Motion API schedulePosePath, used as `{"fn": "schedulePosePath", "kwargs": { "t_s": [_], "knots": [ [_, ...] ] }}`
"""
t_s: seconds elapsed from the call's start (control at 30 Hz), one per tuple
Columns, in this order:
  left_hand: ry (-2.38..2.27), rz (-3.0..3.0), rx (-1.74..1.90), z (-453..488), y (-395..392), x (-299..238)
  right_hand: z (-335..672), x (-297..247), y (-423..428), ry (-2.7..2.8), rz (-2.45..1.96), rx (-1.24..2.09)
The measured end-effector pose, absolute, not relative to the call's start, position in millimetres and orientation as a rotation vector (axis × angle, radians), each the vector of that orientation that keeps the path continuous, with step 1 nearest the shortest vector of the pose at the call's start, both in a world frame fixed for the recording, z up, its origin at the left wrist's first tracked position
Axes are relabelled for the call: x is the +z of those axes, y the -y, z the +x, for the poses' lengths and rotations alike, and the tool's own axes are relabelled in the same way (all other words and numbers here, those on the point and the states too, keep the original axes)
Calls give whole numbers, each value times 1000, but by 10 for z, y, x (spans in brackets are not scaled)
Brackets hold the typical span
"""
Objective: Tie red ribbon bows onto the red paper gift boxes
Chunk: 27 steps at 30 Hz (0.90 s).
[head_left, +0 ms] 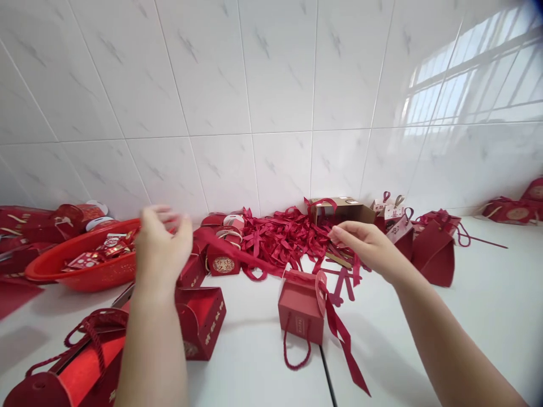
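Observation:
A small red gift box (301, 308) with a twisted cord handle (297, 362) stands on the white table between my hands. A wide red ribbon (250, 260) runs across its top, and one tail (350, 353) hangs down to the right. My left hand (163, 243), smeared by motion, is raised at the left with the ribbon stretching up to it; its fingers seem closed on that end. Over the ribbon pile (280, 234) hovers my right hand (356, 240), thumb and fingertips pinched together. What they hold, if anything, is hidden.
A red plastic basket (85, 277) of wrapped sweets stands left. Open red boxes (201, 325) lie beside my left forearm. Farther back are a cardboard box (343, 209) and closed red boxes (435, 249). A tiled wall (280, 102) bounds the table; a dark seam (326, 376) crosses its front.

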<state>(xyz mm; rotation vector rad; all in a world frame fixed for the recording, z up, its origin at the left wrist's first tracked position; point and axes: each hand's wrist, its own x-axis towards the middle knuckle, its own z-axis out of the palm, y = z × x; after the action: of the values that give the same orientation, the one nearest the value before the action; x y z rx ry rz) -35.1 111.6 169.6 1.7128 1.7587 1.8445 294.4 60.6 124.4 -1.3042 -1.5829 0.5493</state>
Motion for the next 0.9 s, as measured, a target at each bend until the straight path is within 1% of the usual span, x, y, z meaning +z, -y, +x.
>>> {"fn": "schedulePosePath", "kwargs": {
  "t_s": [0.03, 0.1, 0.13, 0.2, 0.23, 0.27, 0.33, 0.43, 0.53, 0.73, 0.9],
  "knots": [
    [-1815, 1717, 1920, -396, -1074, 1734, 2994, 1240, -550, 1612, -1351, 558],
    [-1722, 1836, 1901, -358, -1044, 1747, 3018, 1148, -459, 1682, -1480, 581],
    [-1589, 1933, 1804, -277, -1062, 1715, 2994, 1068, -427, 1714, -1542, 597],
    [-1355, 2082, 1486, -25, -1151, 1555, 2900, 872, -389, 1757, -1628, 629],
    [-1203, 2158, 1168, 123, -1207, 1428, 2843, 769, -382, 1766, -1654, 643],
    [-1145, 2178, 1013, 269, -1259, 1277, 2786, 670, -382, 1768, -1670, 652],
    [-1110, 2165, 893, 512, -1319, 933, 2691, 501, -396, 1761, -1691, 664],
    [-1087, 2123, 865, 680, -1250, 471, 2600, 354, -413, 1745, -1681, 698],
    [-1146, 2043, 930, 647, -1017, 221, 2530, 318, -358, 1757, -1617, 760],
    [-1273, 1916, 919, 341, -499, 199, 2444, 349, -108, 1786, -1514, 911],
    [-1292, 1929, 807, 75, -489, 263, 2608, 381, -107, 1749, -1489, 926]
  ]
}}
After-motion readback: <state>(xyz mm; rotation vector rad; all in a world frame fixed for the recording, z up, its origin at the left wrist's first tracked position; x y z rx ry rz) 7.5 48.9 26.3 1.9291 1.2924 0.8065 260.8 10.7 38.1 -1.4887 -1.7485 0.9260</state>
